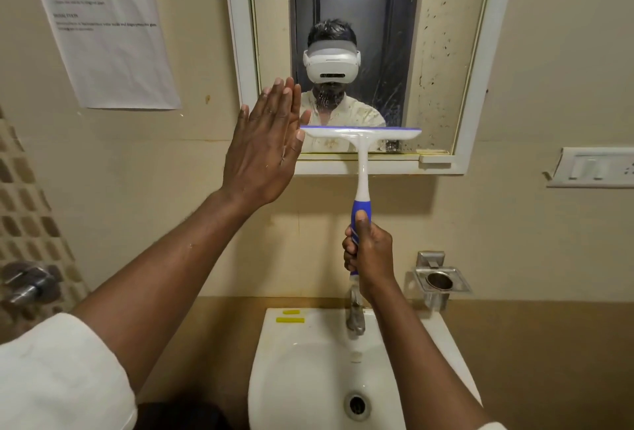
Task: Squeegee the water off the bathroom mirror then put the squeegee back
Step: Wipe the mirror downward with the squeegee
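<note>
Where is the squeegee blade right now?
The squeegee blade lies across the mirror's lower part, just above the bottom frame; the right hand grips the handle, above the tap.

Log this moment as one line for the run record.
right hand: gripping squeegee handle | blade: low on mirror | left hand: open, flat at mirror's left edge | droplets remain, right side

Premises: small bathroom. Evidence: white wash basin (pixel 308 361) with drain, metal tap (pixel 355 316) at its rear edge. White-framed mirror (pixel 442 52) on cream wall directly above basin. Steel cup holder (pixel 441 280) wall-mounted right of basin. Valve (pixel 27 282) and mosaic tile left of basin. Printed notice (pixel 103 25) upper left of basin.
</note>
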`<act>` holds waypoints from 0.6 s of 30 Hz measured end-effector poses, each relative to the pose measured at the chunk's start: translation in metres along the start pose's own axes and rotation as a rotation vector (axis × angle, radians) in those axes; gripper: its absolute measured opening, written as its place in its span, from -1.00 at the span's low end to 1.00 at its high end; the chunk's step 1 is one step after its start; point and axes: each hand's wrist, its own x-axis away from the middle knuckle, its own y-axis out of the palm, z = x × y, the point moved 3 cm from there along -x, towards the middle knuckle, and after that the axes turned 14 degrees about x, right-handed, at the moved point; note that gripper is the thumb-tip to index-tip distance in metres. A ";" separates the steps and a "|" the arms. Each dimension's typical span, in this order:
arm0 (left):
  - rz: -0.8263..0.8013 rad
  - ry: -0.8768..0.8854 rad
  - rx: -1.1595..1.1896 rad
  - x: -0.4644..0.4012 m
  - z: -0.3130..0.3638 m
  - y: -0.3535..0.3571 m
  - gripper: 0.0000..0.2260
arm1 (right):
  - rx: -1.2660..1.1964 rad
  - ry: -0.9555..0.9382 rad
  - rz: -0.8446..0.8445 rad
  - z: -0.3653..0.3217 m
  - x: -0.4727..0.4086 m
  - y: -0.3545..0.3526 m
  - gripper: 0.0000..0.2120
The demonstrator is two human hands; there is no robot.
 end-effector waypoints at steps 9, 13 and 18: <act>-0.041 -0.021 0.009 0.019 0.004 0.005 -0.48 | -0.008 0.043 0.006 0.015 0.010 -0.003 -0.57; -0.046 -0.027 -0.004 0.025 0.002 0.005 -0.47 | 0.001 0.067 0.017 0.026 0.018 -0.004 -0.56; -0.057 -0.034 -0.010 0.026 0.004 0.002 -0.47 | 0.044 0.072 0.024 0.025 0.023 -0.009 -0.57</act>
